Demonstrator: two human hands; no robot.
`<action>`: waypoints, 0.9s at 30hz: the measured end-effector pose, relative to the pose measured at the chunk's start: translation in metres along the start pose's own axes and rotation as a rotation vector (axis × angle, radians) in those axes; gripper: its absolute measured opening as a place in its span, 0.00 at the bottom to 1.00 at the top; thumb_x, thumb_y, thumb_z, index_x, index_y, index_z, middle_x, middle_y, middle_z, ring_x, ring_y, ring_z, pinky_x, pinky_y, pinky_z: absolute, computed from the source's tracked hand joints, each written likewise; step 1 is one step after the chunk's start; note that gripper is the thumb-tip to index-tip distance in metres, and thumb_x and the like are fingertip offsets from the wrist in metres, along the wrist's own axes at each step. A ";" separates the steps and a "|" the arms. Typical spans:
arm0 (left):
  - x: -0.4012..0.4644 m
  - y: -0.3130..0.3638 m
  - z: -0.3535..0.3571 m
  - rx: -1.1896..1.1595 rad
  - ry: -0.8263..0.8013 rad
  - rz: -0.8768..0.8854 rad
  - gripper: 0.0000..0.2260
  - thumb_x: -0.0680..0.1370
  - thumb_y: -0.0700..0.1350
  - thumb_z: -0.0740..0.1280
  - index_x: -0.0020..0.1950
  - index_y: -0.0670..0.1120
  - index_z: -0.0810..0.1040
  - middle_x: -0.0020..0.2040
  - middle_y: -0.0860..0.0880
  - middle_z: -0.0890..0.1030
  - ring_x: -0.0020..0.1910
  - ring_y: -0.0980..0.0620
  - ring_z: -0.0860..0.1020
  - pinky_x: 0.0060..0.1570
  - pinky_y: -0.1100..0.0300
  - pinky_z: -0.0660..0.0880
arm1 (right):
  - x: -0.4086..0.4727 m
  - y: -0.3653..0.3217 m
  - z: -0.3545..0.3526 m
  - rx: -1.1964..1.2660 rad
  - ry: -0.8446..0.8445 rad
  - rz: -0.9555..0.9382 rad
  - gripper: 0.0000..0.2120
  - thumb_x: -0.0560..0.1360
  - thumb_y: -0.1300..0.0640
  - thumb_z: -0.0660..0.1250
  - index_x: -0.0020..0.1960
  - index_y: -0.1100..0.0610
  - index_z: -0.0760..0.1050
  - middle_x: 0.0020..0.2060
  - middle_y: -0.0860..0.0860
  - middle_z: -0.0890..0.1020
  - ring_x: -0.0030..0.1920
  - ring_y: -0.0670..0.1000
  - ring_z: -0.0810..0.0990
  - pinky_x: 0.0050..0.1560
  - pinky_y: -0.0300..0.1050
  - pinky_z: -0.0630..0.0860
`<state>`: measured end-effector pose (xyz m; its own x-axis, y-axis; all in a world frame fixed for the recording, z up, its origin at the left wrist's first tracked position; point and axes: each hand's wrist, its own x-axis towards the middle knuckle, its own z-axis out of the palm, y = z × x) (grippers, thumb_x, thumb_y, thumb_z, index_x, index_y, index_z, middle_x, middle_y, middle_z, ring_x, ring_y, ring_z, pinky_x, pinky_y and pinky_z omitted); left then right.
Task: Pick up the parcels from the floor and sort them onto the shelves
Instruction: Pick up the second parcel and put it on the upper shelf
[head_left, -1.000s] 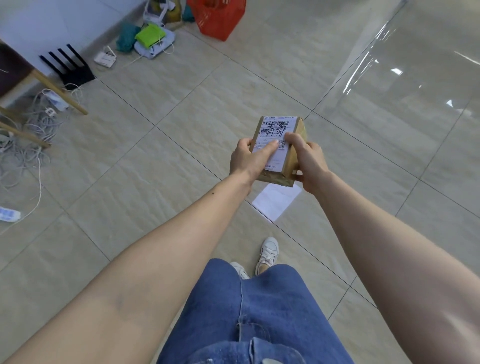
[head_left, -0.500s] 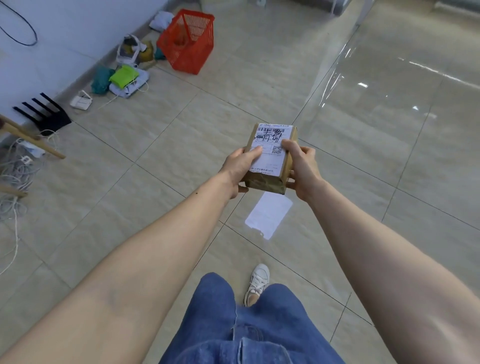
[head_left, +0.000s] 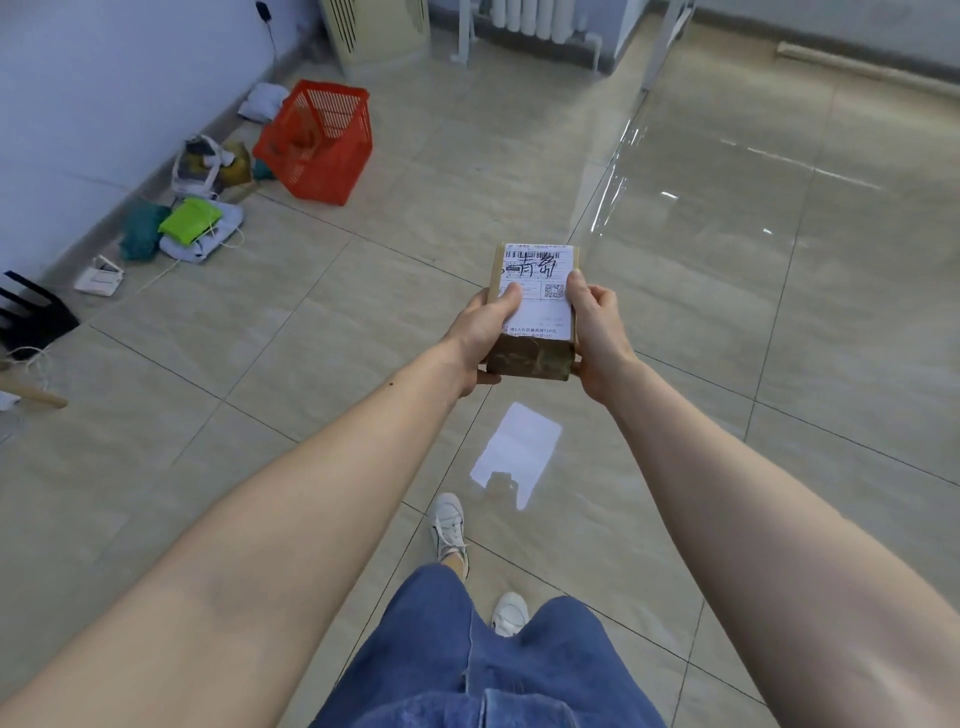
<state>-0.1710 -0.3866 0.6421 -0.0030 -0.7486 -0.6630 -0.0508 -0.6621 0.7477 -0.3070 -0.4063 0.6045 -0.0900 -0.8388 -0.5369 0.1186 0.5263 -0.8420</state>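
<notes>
Above glossy beige tile floor (head_left: 727, 291): both hands clamp parcel (head_left: 535, 306); red basket (head_left: 317, 143) near wall.

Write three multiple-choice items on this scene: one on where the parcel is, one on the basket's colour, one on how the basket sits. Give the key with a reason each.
1. Where is the parcel?
A. on the floor
B. held in both hands
C. inside the basket

2. What colour is the basket?
A. red
B. blue
C. white

3. How does the basket sit?
A. upside down
B. crushed flat
C. tipped over on its side

Key:
1 B: the left hand and right hand grip the parcel's two sides, above the floor.
2 A: its mesh walls are bright red.
3 C: its open mouth faces sideways, not up.
</notes>
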 end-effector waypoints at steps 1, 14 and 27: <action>0.008 0.010 -0.001 0.005 -0.004 0.008 0.15 0.80 0.61 0.60 0.65 0.59 0.72 0.52 0.53 0.82 0.47 0.52 0.79 0.57 0.48 0.73 | 0.008 -0.007 0.002 0.009 0.013 -0.009 0.22 0.79 0.38 0.60 0.65 0.52 0.65 0.58 0.49 0.80 0.54 0.51 0.82 0.41 0.47 0.76; 0.122 0.131 -0.012 0.114 -0.084 0.071 0.24 0.79 0.61 0.63 0.71 0.55 0.63 0.48 0.55 0.79 0.43 0.53 0.78 0.43 0.57 0.71 | 0.112 -0.094 0.030 0.177 0.224 -0.053 0.15 0.79 0.47 0.63 0.57 0.56 0.65 0.52 0.52 0.79 0.50 0.52 0.81 0.53 0.58 0.79; 0.244 0.247 0.043 0.160 -0.199 0.128 0.24 0.79 0.62 0.61 0.72 0.55 0.62 0.55 0.52 0.79 0.48 0.50 0.79 0.59 0.46 0.73 | 0.237 -0.192 -0.005 0.204 0.330 -0.129 0.12 0.79 0.48 0.64 0.54 0.55 0.68 0.56 0.56 0.80 0.49 0.53 0.81 0.54 0.59 0.79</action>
<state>-0.2274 -0.7308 0.6633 -0.2148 -0.7935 -0.5694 -0.1939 -0.5367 0.8212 -0.3559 -0.7053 0.6385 -0.4254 -0.7888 -0.4436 0.2765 0.3534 -0.8937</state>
